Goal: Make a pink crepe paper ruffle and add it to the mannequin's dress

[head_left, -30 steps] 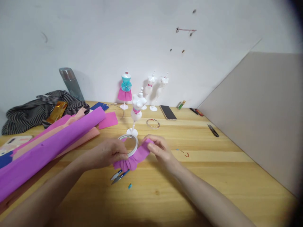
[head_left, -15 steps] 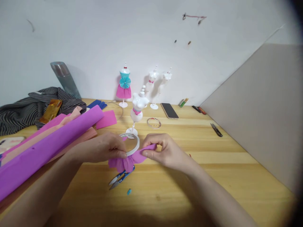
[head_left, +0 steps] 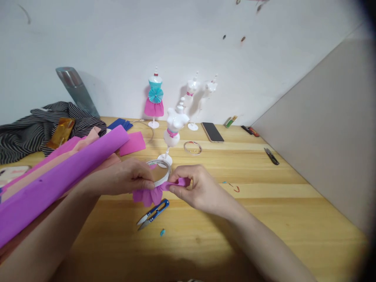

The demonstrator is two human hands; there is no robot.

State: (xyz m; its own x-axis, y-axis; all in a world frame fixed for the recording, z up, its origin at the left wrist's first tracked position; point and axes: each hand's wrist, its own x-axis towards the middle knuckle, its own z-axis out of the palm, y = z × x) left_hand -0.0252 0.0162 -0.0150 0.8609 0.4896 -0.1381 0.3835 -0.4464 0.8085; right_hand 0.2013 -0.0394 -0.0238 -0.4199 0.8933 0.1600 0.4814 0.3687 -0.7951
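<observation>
Closer in now comes the right hand, its fingertips working along the purple strip to a spot just beside the tape roll, where a second ago they held the strip stretched further out. Gathered folds of that strip hang along the roll's near edge, just above the tabletop, in front of the nearest dress form. And the left hand? Pinched narrow, thumb on the near edge of the roll, gripping roll and frill together! Over on the right hand, thumb and forefinger are closed on the strip, its loose end poking up between the fingers.

Just below the frill lie blue-handled snips, and nearer still, a small blue scrap. Behind the roll, that dress form stands upright with a pink band at its waist. To its right there's a thin ring, then a dark-screened phone. Off to the left, a big purple paper roll slants across other papers, near a striped cloth. And at the back, a dressed form shows off blue top and pink skirt!
</observation>
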